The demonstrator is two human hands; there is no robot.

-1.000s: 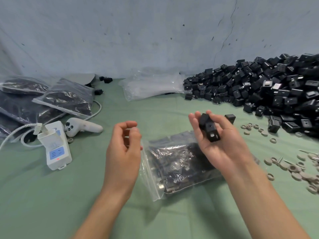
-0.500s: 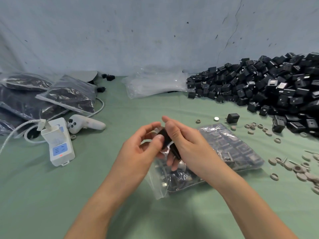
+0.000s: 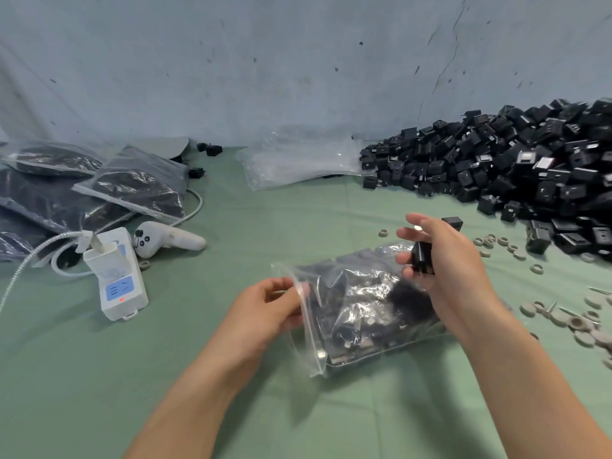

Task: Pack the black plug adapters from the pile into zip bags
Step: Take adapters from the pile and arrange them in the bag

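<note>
Green cloth [image 3: 231, 223]: left fingers [image 3: 281, 297] on bag [image 3: 357, 306], right fingers [image 3: 405, 259] around adapter [image 3: 422, 261].

Lighting is soft, even and moderately bright, with faint shadows on the green cloth [image 3: 265, 226] beside the zip bag [image 3: 361, 293], white glare patches on its plastic, mild softness overall, and wide-angle bending toward the edges.
</note>
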